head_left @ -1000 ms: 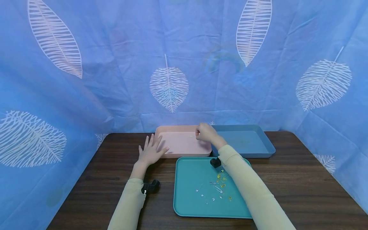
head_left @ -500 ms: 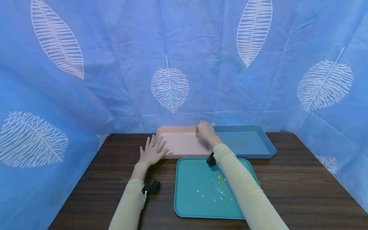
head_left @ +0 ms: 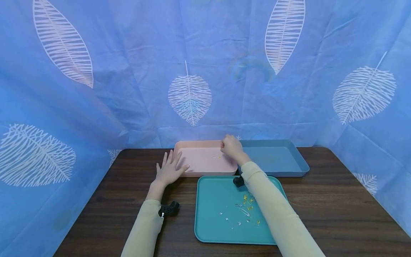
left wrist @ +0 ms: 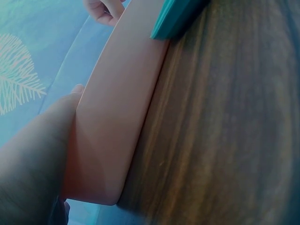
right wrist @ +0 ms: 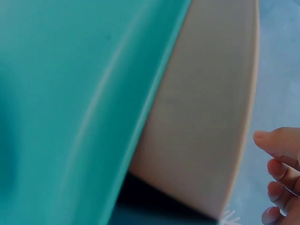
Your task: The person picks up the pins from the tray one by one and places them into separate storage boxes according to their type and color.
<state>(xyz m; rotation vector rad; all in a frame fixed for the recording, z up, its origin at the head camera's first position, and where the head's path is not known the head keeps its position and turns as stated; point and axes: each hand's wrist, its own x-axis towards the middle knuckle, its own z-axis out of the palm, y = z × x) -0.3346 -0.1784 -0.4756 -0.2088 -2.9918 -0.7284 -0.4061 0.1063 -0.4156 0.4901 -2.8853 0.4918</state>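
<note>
Sitting at the middle of the dark wooden surface [head_left: 337,200] is a pink tray [head_left: 199,166], so I'm placing everything off that. The left hand [head_left: 169,170] is lying flat on the surface with straight, spread fingers, holding nothing, its fingertips touching the pink tray's left wall; the left wrist view is showing the hand pressed right up against that wall [left wrist: 117,136]. The right hand [head_left: 232,147] is hovering over the pink tray's far right corner with the fingers curled in. I can't tell whether it's pinching anything: the head view is too small, and the right wrist view is only catching a few bent fingertips [right wrist: 281,154] past the tray's rim. A tiny yellow bit [head_left: 217,157] is lying inside the pink tray, just left of that hand and apart from it. Touching the pink tray's right side is a blue tray [head_left: 297,162] of about the same size. Just in front of the pink tray, toward the person, a teal tray [head_left: 208,200] is sitting with a scatter of small clear and yellow pieces [head_left: 244,210] near its right half; they're too small to name properly. The right forearm in a pale yellow sleeve [head_left: 276,217] is crossing over that teal tray. A blue leaf-print curtain [head_left: 189,71] is hanging behind the pink tray and wrapping round both sides.
</note>
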